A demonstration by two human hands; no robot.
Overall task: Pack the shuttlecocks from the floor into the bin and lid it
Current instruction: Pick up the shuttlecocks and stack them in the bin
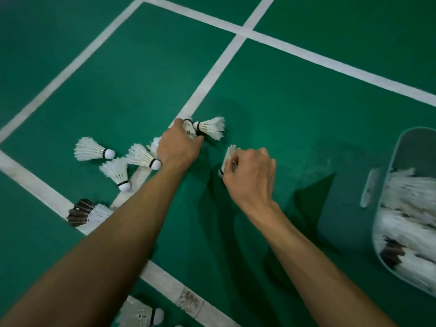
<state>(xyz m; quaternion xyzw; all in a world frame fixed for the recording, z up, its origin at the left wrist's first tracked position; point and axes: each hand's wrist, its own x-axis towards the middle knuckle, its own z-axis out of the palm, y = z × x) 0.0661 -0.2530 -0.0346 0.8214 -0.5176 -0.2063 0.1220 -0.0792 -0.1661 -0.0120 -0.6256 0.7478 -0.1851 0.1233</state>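
1. Grip: left hand (179,149) curls round white feather shuttlecock (188,127) on green court floor (306,90); crushed feathers likely if squeezed.
2. Carry: right hand (250,175) pinches second white shuttlecock (230,153); may drop short of pale plastic bin (342,208), well apart at right.

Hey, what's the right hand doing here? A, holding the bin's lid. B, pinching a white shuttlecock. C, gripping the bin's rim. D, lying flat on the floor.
B: the right hand has its fingers curled round a white shuttlecock, apart from the bin at the right edge; the left hand grips another shuttlecock.
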